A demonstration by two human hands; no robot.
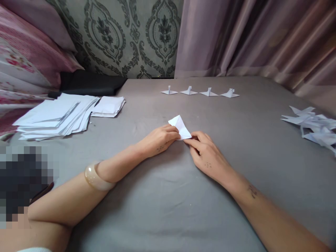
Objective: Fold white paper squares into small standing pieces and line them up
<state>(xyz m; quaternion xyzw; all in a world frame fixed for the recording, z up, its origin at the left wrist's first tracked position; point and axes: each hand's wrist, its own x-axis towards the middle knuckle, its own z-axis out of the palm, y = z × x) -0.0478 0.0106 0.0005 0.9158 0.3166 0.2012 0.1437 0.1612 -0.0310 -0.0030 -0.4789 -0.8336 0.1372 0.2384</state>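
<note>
A small piece of folded white paper [181,126] is at the middle of the cloth-covered surface, its point turned away from me and creases running across its face. My left hand [163,139] is closed on its left side, with the fingertips lying over the lower edge. At the lower right corner, my right hand [206,150] pinches the paper between curled fingers. The undersides of the fingers and the paper's lower layers are hidden.
Several folded paper birds [189,91] stand in a row at the far side. Stacks of white sheets [57,115] and smaller squares [109,106] lie left, before a black folded item [89,82]. A pile of folded paper [315,126] is at right. Curtains [210,38] hang behind.
</note>
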